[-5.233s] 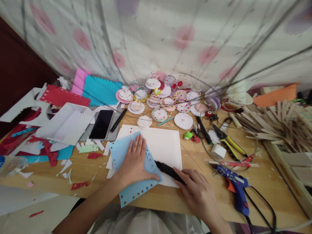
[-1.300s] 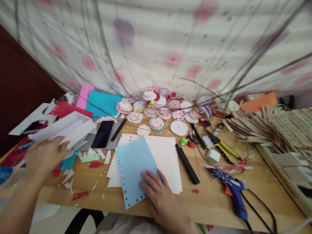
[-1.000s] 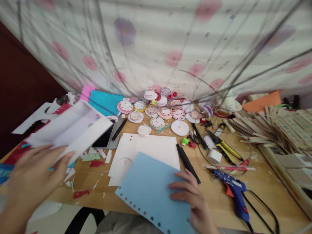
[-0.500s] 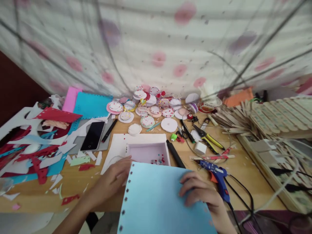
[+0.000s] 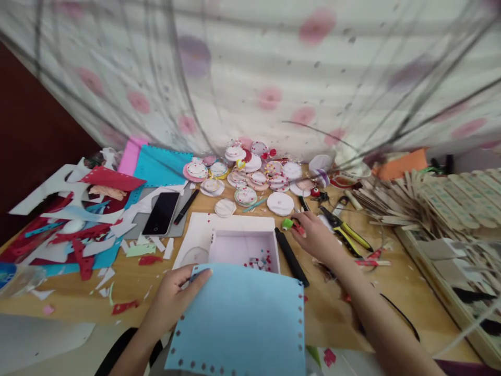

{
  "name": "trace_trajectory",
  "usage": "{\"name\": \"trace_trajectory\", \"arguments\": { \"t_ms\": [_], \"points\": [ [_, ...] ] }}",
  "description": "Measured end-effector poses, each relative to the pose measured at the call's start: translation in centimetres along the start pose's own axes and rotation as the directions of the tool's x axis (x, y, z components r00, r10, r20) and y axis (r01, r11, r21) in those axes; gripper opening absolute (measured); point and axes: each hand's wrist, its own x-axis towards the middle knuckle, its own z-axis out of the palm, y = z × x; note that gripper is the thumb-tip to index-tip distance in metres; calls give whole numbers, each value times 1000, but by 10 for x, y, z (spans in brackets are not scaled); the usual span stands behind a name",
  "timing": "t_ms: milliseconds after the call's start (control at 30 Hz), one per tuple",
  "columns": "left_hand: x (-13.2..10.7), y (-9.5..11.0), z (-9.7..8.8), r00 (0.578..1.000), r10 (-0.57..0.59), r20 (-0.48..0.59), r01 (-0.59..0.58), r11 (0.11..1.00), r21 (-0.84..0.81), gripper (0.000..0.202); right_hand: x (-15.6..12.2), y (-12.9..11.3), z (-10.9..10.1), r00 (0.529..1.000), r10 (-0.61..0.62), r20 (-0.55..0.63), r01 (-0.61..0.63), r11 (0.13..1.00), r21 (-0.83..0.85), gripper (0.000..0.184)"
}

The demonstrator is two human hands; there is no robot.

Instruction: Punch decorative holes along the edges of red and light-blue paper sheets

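My left hand [image 5: 178, 295] pinches the upper left edge of a light blue paper sheet [image 5: 242, 318], with its thumb on top. Small holes are punched along the sides and bottom of this sheet. It hangs over the table's front edge, just below a shallow white paper box [image 5: 242, 244] with small red and white bits inside. My right hand [image 5: 315, 235] reaches forward past the box, fingers closed at the small scissors [image 5: 296, 222], which they mostly cover. Beside those fingertips lie a small green object [image 5: 287, 224] and a red scrap.
Decorated paper discs [image 5: 246, 196] cluster at the back. A phone [image 5: 161, 213], a marker [image 5: 187, 206] and paper scraps [image 5: 82, 253] are on the left. To the right are wire strippers [image 5: 346, 232] and wooden sticks [image 5: 385, 201]; a black stick [image 5: 291, 257] lies beside the box.
My right hand has let go of the blue sheet and moved forward to the scissors. My left hand has taken hold of the sheet, which has turned and shifted left.
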Motion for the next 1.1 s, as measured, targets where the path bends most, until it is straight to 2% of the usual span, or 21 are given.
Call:
{"name": "trace_trajectory", "arguments": {
  "t_ms": [100, 200, 233, 300, 367, 400, 433, 500, 533, 600, 667, 733, 800, 900, 1100],
  "points": [
    [0, -1, -2, 1000, 26, -8, -26, 999, 33, 30, 23, 10, 16, 997, 2, 83, 2, 999, -52, 11],
    [1, 6, -5, 979, 190, 74, -194, 980, 52, 28, 32, 10, 24, 993, 12, 120, -7, 999, -43, 11],
    [1, 10, -6, 953, 273, 132, -279, 960, 30, 26, 34, 9, 25, 992, 20, 121, -17, 999, -29, 12],
    [1, 17, -7, 871, 433, 233, -432, 900, -59, 21, 35, 6, 22, 994, 46, 101, -47, 999, 12, 17],
    [-2, 20, -6, 809, 523, 270, -506, 852, -134, 17, 33, 1, 13, 995, 82, 64, -86, 993, 74, 25],
    [-4, 20, -5, 804, 527, 275, -509, 849, -139, 17, 31, -2, 7, 994, 97, 45, -101, 989, 107, 29],
    [-7, 18, -4, 821, 505, 268, -492, 863, -119, 18, 27, -6, -1, 993, 112, 32, -116, 980, 162, 34],
    [-13, 13, -1, 903, 378, 206, -381, 924, -25, 19, 18, -15, -16, 992, 125, 31, -129, 942, 310, 36],
    [-15, 10, 1, 943, 293, 157, -300, 954, 23, 19, 12, -20, -24, 986, 155, 57, -162, 839, 520, 35],
    [-16, 6, 5, 987, 150, 61, -154, 986, 65, 22, -1, -30, -37, 964, 212, 158, -250, 537, 806, 31],
    [-11, 8, 9, 995, 72, 69, -76, 996, 50, 25, -13, -41, -45, 926, 223, 303, -359, 283, 889, 29],
    [-2, 13, 13, 992, 52, 111, -53, 999, 9, 29, -22, -51, -48, 883, 197, 427, -456, 140, 879, 30],
    [8, 18, 18, 990, 48, 132, -44, 998, -34, 33, -26, -60, -46, 853, 142, 502, -515, 77, 854, 32],
    [18, 22, 25, 992, 54, 118, -48, 997, -53, 33, -23, -74, -38, 852, 49, 521, -523, 102, 846, 33],
    [24, 27, 32, 982, 120, 146, -121, 993, -6, 31, -6, -99, -20, 870, -136, 475, -410, 335, 848, 39]
  ]
}}
